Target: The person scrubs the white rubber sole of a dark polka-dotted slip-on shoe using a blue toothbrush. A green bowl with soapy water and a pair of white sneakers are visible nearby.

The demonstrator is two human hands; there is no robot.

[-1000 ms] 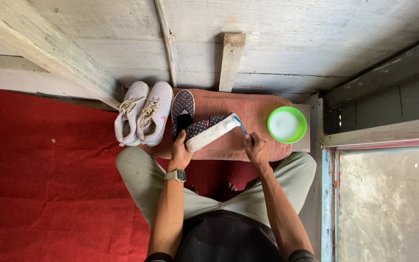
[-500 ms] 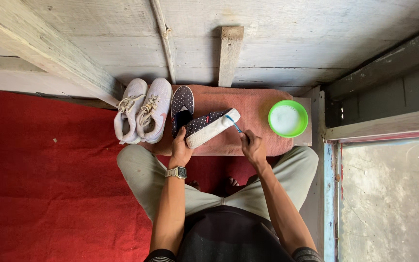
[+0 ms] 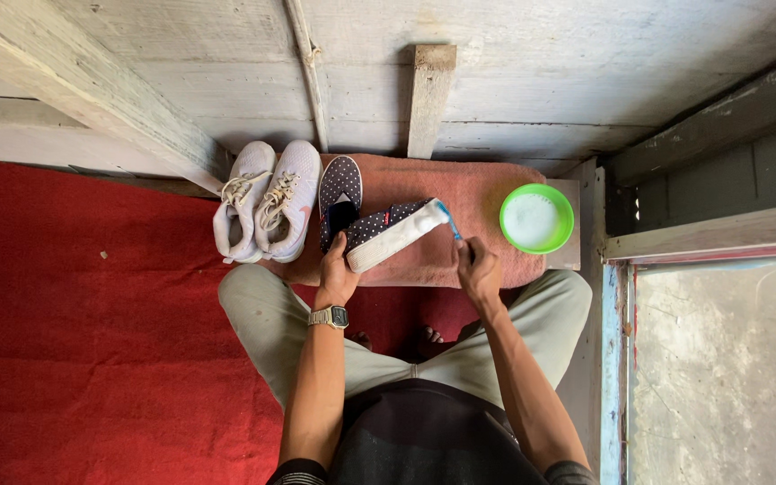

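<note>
**Shoe held on its side, brush at the toe**

Head view: the left hand (image 3: 338, 274) closes its grip on a dark dotted shoe (image 3: 386, 235), tilted on its side with the white sole showing, over a pink towel (image 3: 487, 202). The right hand (image 3: 477, 269) closes its grip on a blue brush (image 3: 446, 218), whose head touches the shoe's toe. The matching dotted shoe (image 3: 340, 193) lies just beside a pair of white sneakers (image 3: 267, 208). A green bowl (image 3: 536, 218) sits near the right hand.

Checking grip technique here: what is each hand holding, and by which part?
Left hand grips the dotted shoe at its heel end; right hand holds a blue toothbrush by its handle.
</note>
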